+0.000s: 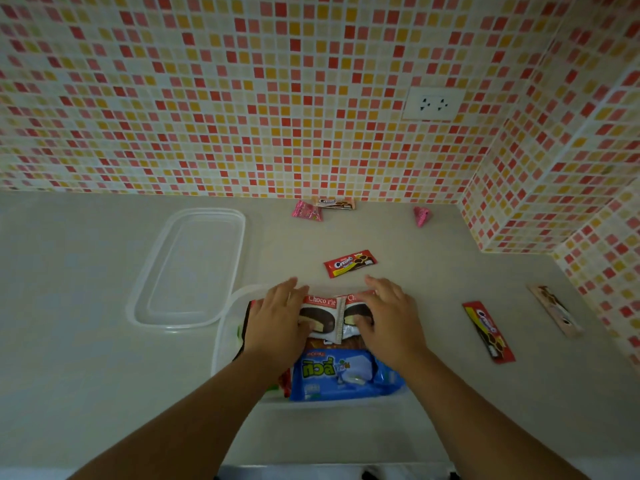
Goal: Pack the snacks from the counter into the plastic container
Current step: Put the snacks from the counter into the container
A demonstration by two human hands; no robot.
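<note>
Both our forearms reach forward over the plastic container (221, 341) on the worktop (86, 393). Left hand (273, 320) and right hand (391, 320) lie flat, fingers straight, each pressing a Choco Pie pack (323, 315) into it. Creamo packet (349, 263) lies beyond.

"Choco Pie" on wrapped snack (321, 315), "Cream-O" on red pkt (350, 263), Thai script on blue pkt (341, 374)

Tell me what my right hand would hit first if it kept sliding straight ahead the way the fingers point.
Probably the red Creamo packet, lying on the counter just past the fingertips of your right hand. Beyond that come the pink candy wrappers by the wall, though depth is uncertain.
</note>
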